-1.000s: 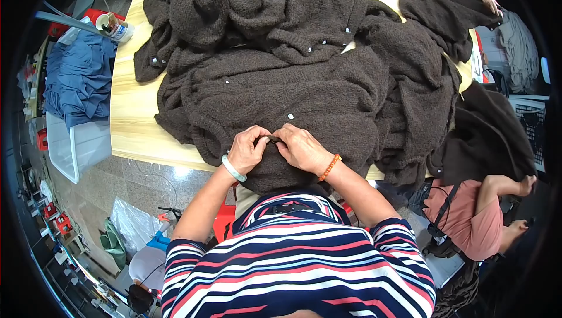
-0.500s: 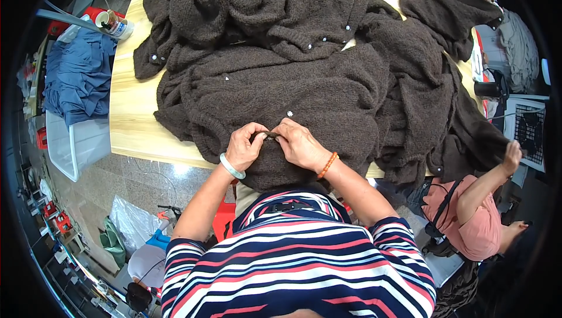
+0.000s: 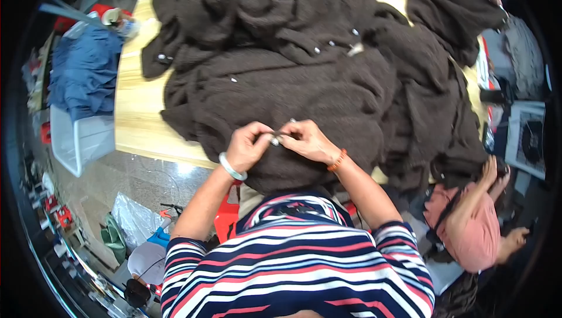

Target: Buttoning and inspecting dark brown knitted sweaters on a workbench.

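A dark brown knit garment (image 3: 293, 92) lies spread on the wooden table in front of me. My left hand (image 3: 248, 147), with a pale bangle at the wrist, pinches a raised bit of its near part. My right hand (image 3: 311, 141), wearing an orange bead bracelet, pinches the same bit close beside it. Between the two sets of fingertips shows a small shiny button (image 3: 275, 141). Another whitish button (image 3: 293, 121) peeks out just behind my right fingers. Blur hides the exact grip of the fingertips.
More brown knitwear (image 3: 328, 2) is heaped at the far side and right of the wooden table (image 3: 140, 107). Blue cloth (image 3: 88, 72) fills a white bin (image 3: 76, 148) at left. At lower right works a person in a pink top (image 3: 477, 230); another person's arm reaches in at far right.
Between my fingertips the shiny button has come into view, and my right hand has shifted slightly right. The person in pink has brought a hand down and inward at the table's right edge.
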The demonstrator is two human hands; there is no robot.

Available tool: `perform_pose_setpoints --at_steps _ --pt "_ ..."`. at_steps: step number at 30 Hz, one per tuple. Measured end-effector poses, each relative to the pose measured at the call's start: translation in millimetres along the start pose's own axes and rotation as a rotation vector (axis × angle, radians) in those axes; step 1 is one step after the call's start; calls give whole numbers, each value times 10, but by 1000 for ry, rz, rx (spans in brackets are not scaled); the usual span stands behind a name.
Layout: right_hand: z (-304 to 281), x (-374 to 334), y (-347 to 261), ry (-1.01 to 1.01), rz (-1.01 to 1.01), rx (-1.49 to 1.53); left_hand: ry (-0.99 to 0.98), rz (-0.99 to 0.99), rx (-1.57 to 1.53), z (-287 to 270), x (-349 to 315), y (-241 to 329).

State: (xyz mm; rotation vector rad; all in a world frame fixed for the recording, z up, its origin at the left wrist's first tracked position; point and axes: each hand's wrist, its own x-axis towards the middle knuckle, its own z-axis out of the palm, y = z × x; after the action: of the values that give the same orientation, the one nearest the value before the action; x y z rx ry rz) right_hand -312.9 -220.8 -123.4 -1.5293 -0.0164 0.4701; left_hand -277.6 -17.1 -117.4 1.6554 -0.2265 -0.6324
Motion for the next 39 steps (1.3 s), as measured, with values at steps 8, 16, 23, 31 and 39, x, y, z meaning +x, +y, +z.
perform_pose_setpoints --at_steps 8,16,23,31,39 --pt "5 -74 -74 59 130 -177 -173 61 7 93 -2 -209" --pt "-152 -349 -316 93 -65 -733 154 180 799 -67 -36 -26" --pt "-40 -414 -431 153 -199 -574 -172 385 473 366 34 122" --pt "8 -491 -113 214 -263 -665 -125 378 840 430 62 -59" --pt "-60 -444 -119 197 -181 -641 -101 -219 300 324 460 -46"
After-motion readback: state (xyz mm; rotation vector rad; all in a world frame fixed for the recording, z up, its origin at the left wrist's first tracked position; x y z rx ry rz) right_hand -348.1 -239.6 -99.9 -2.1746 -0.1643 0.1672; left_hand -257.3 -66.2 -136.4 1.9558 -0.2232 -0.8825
